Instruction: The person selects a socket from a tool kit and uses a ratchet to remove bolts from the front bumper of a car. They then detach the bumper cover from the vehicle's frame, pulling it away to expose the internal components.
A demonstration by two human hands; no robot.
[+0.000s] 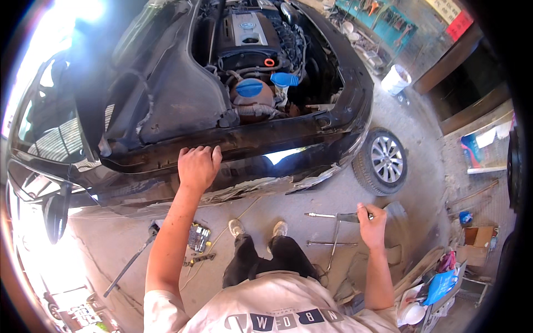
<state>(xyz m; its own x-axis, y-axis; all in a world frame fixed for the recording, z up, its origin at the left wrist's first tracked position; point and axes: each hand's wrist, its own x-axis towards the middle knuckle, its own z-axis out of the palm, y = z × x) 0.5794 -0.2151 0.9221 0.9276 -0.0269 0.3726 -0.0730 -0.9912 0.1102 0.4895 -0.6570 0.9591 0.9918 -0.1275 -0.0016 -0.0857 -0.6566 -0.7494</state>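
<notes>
My left hand (197, 166) rests on the dark car's fender edge (239, 140), fingers curled over it beside the open engine bay (250, 50). Below the fender, the body edge (311, 177) looks jagged. My right hand (371, 225) is closed on a metal ratchet tool (319, 215), held level with its shaft pointing left, beside the car. In the engine bay are a round reservoir with a blue cap (249, 89) and a blue-capped filler neck (284, 79).
A loose wheel (385, 161) lies at right near a white bucket (395, 77). A socket set (199, 237), a long bar (130, 266) and a cross wrench (332, 244) lie on the floor by my feet. A cluttered stand (438, 288) with a blue package is at lower right.
</notes>
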